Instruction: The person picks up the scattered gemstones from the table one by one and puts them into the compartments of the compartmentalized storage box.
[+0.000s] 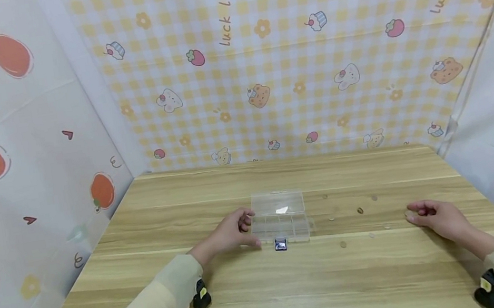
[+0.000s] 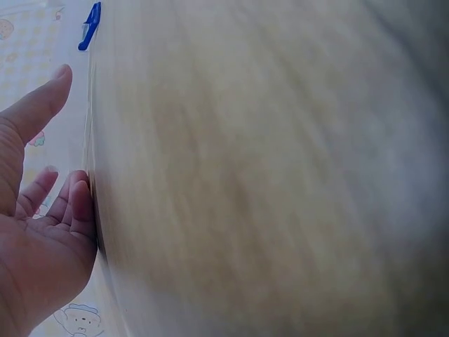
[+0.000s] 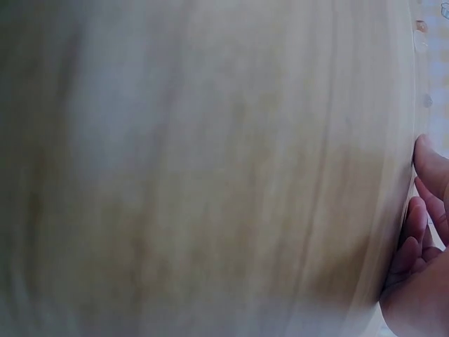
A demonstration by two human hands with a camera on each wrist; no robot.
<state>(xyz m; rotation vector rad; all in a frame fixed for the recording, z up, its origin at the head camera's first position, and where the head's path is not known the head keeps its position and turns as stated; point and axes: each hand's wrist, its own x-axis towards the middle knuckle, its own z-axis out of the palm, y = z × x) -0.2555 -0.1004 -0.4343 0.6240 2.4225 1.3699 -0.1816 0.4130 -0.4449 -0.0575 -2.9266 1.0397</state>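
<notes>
A clear plastic compartment box (image 1: 274, 230) lies on the table with its transparent lid (image 1: 277, 203) tipped back. At its front edge is a small blue clasp (image 1: 280, 245), seen too as a blue piece (image 2: 90, 27) in the left wrist view. My left hand (image 1: 232, 231) rests at the box's left end, thumb stretched toward the front corner, fingers loosely bent at the back. My right hand (image 1: 444, 220) is low over the table at the right, thumb and forefinger pinching a small pale coin (image 1: 407, 213). The right wrist view does not show that coin.
Several coins are scattered between the box and my right hand, among them a darker brown one (image 1: 360, 210) and a pale one (image 1: 343, 244). The wood-grain table (image 1: 297, 295) meets a patterned cloth (image 1: 289, 115) at the back; white cloths hang at both sides.
</notes>
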